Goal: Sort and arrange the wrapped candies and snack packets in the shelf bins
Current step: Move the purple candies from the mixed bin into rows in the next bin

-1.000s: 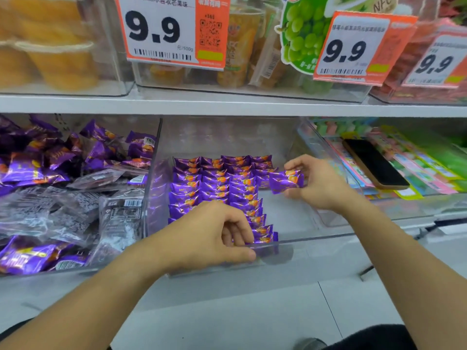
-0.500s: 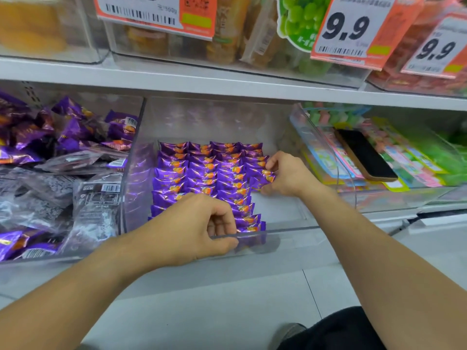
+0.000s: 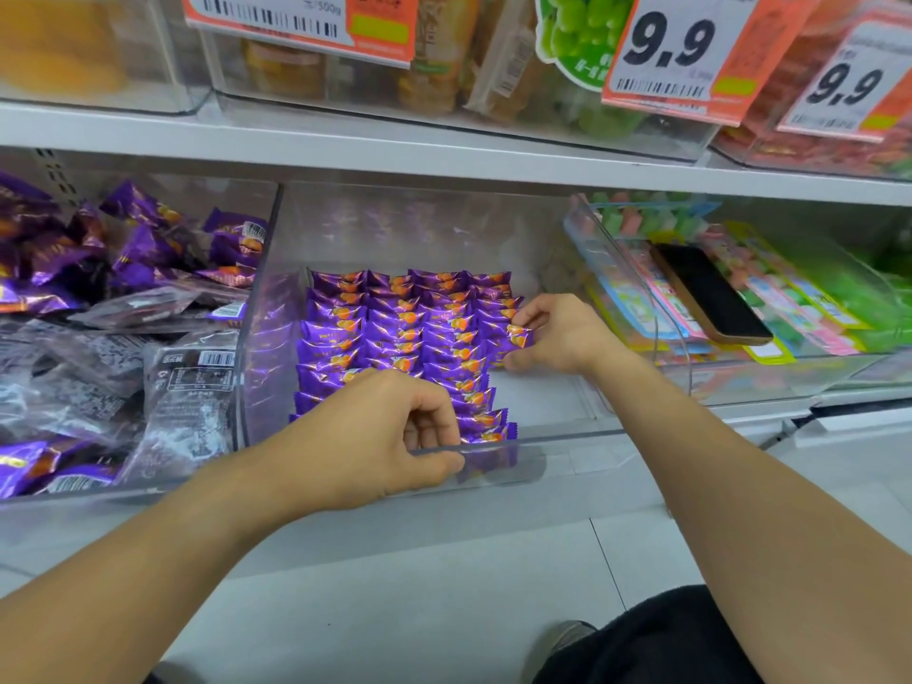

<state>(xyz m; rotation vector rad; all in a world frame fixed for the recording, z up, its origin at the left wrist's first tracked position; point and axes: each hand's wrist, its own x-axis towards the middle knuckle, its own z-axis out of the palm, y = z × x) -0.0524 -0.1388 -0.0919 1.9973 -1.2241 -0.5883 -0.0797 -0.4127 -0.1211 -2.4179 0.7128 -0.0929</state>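
Purple wrapped candies point(image 3: 404, 338) lie in neat overlapping rows on the floor of the clear middle bin point(image 3: 552, 439), filling its left and centre portion; the strip of bin floor at 3 o'clock of the rows is bare.

Change noted: one second ago the right hand point(image 3: 557, 335) held a single candy lifted clear of the rows, off their right edge. That candy point(image 3: 515, 335) now sits against the rightmost row, at roughly 2 o'clock of the block. The right hand's fingers point(image 3: 530, 315) are clamped on it, thumb below and fingertips above, so it is placed but not yet released. The camera view has also dropped slightly, so the upper price tags point(image 3: 676, 46) are cut off at the top.

The left hand point(image 3: 375, 436) has not moved from the bin's front wall at 6 o'clock. Its fingers are curled over the rim, thumb outside and fingertips inside, steadying the bin.

Meaning for the task, as a judgement: one more piece has joined the rightmost row, which stops short of the front wall. The arranging of this bin looks well advanced but incomplete.

The bin at 9 o'clock holds a loose heap of purple and clear snack packets point(image 3: 123, 308), unsorted. A dark phone point(image 3: 710, 293) rests on the coloured packets in the bin at 3 o'clock, well apart from both hands.
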